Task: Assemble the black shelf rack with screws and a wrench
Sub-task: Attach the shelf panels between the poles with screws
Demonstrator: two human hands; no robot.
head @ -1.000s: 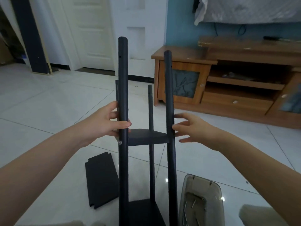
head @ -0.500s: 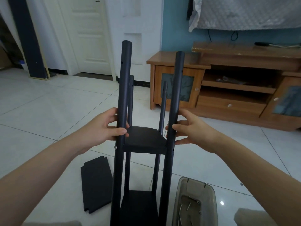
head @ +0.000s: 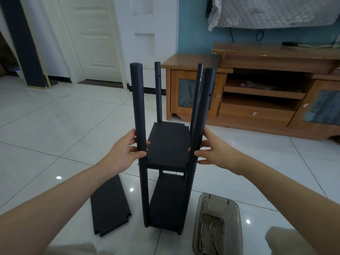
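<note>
Black shelf rack (head: 168, 144) is standing upright on the white tiled floor (head: 55, 126) at the middle of the view, partly built and held by both hands.

One wooden TV cabinet (head: 257, 115) is running along the wall at 2 o'clock from the rack. One white door (head: 92, 43) is showing at 11 o'clock.

Four round posts are making up the rack's frame. The near-left post (head: 138, 107) and near-right post (head: 201, 107) are rising closest to the camera. The far-left post (head: 158, 92) and far-right post (head: 197, 80) are standing behind them. Two shelves are sitting between the posts: an upper shelf (head: 168, 150) at about mid-height and a lower shelf (head: 165, 199) near the floor.

One loose panel (head: 108, 205) is lying flat on the tiles at 7 o'clock from the rack's foot, just beside it and not touching.

One clear plastic tray (head: 199, 208) is resting on the floor at 5 o'clock from the rack's foot, near it.

Two hands are working at the height of the upper shelf. The left hand (head: 123, 153) is wrapping the near-left post, with the thumb in front and the fingers curling behind. The right hand (head: 217, 150) is pinching the near-right post, thumb on the far side and fingertips on the near side.

Screws (head: 211, 224) are lying loose in the tray, too jumbled to count. One small screw head (head: 138, 164) is showing on the near-left post at the upper shelf's corner.
</note>
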